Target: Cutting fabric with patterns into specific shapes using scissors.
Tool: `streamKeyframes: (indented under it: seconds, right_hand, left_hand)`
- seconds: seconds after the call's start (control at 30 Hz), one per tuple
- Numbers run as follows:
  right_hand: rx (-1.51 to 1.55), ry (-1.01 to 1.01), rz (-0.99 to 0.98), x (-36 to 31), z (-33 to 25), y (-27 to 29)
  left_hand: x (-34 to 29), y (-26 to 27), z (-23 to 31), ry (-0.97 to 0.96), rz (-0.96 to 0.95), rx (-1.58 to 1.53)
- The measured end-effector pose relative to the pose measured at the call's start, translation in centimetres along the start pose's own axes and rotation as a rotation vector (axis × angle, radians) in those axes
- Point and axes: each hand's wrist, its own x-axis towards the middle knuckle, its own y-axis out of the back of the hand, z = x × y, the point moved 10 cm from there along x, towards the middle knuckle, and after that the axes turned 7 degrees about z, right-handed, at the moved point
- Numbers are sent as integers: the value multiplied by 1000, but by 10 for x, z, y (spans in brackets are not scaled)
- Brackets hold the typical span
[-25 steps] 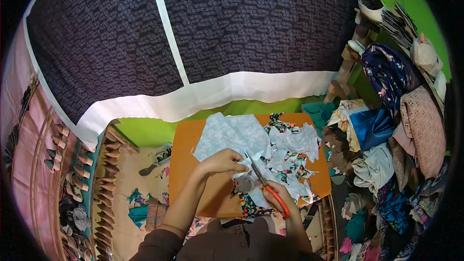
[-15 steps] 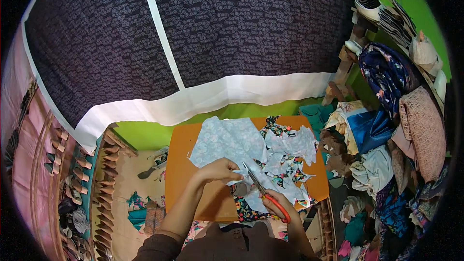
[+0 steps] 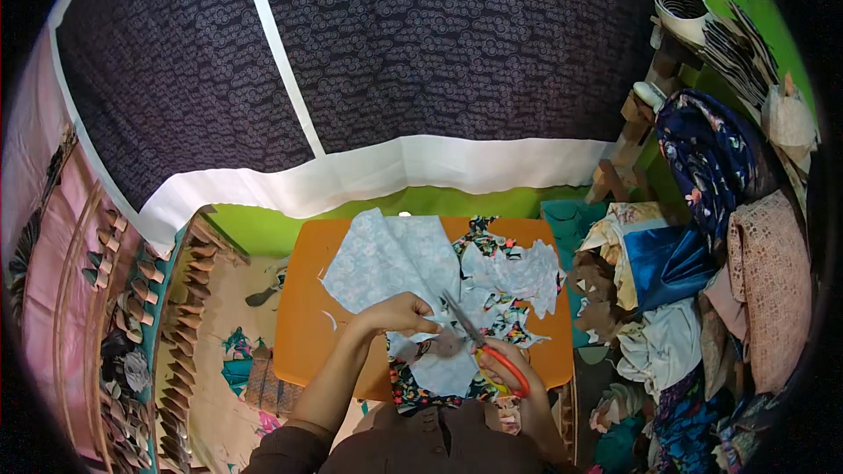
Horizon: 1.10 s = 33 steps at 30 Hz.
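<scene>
My right hand grips a pair of scissors with orange-red handles, the blades pointing up and left. My left hand is closed in a pinch at the fabric close to the blades; its fingertips partly hide what they hold. Just below those fingertips shows a small grey rounded piece, its kind unclear. A large pale blue fabric piece spreads beyond my left hand. Cut fabric scraps, pale on one side and dark floral on the other, lie beyond the scissors.
The orange table stands before me. Piled cloth and garments crowd its right side. Racks of shoe-shaped forms line the left. A dark patterned curtain hangs behind. Scraps lie on the floor.
The view has shifted, so the table appears farther left. Both hands stay close together, with the scissors still in my right hand. The grey piece shows more beside my left fingertips.
</scene>
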Motion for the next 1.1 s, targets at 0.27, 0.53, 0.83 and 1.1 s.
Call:
streamKeyframes:
  seconds: [0.27,0.53,0.83,1.1]
  right_hand:
    - [93,113,262,-10,5,101]
    - [441,-557,285,0,154,94]
    - [843,-464,295,6,98,60]
    - [550,-118,228,50,45,108]
  left_hand:
    - [25,-23,-20,38,524,-504]
    - [52,-133,-78,183,651,-1520]
    - [41,-157,-54,-4,723,-1544]
    - [14,-153,-33,178,486,-1272]
